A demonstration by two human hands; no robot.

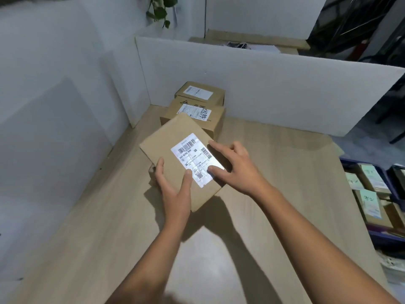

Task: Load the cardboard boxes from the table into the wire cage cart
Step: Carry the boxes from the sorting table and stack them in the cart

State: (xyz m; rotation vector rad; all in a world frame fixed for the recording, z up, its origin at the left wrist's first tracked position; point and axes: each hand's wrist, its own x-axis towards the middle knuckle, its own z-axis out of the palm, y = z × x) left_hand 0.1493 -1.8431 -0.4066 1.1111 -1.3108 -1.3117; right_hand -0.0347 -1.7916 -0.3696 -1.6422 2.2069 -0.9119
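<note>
The pale wood-grain table (285,163) bears two brown cardboard boxes near its far corner at 11 o'clock: the middle box (175,107) and, touching it at 12 o'clock, the rear box (200,93). At the middle box's 6 o'clock sits a flat box (166,145) (label up, tilted).

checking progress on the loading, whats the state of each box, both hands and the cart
flat labelled box: closed, label up, tilted off the table
left hand: grips its left edge, thumb on top
right hand: fingers spread, touching its top
middle box: closed, label up, on the table
far box: closed, label up
cart: holds labelled boxes
</note>
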